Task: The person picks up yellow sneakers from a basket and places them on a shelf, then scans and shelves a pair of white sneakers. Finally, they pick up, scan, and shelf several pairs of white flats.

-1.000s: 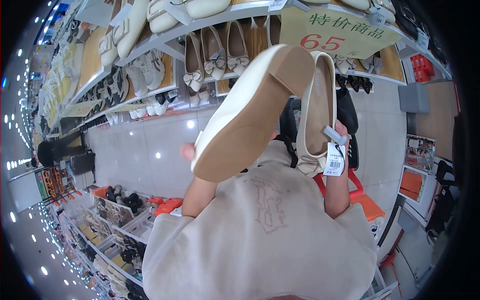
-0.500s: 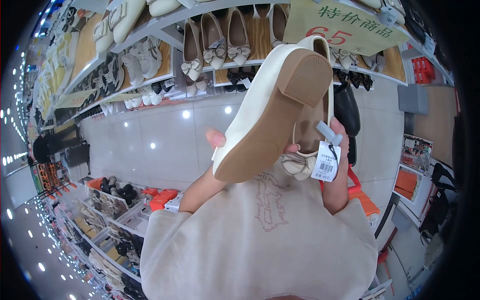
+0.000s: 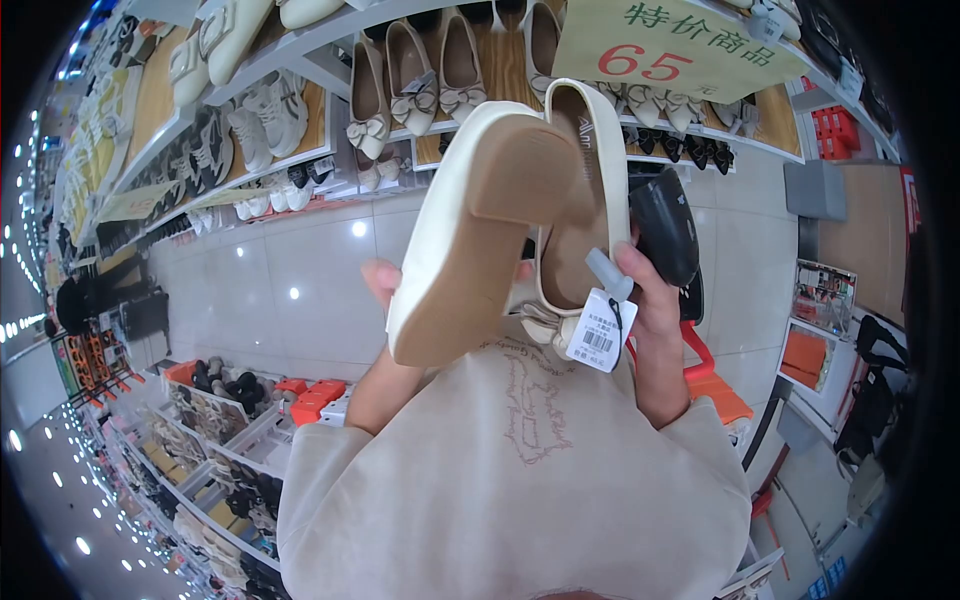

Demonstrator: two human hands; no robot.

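My left hand [image 3: 380, 282] is closed on a cream flat shoe [image 3: 424, 245], whose tan sole and low heel face me. Most of its fingers are hidden behind that shoe. In my right hand [image 3: 650, 287] is the matching cream flat shoe [image 3: 615, 180], its beige insole showing and a bow [image 3: 548, 325] at the toe. From this second shoe hangs a white price tag [image 3: 598, 330] with a barcode, on a grey clip [image 3: 609, 272]. The first shoe overlaps part of the second.
Ahead, a shelf [image 3: 512, 75] carries several similar bow flats [image 3: 411, 85] below a yellow price sign [image 3: 675, 50] reading 65. A black rounded object [image 3: 668, 228] is just beyond my right hand. Shoe racks [image 3: 215, 415] stand at the lower left, over a tiled floor [image 3: 310, 255].
Both hands and shoes have shifted left in view. The shoes have separated slightly, so more of the second shoe's insole and its lettering shows.
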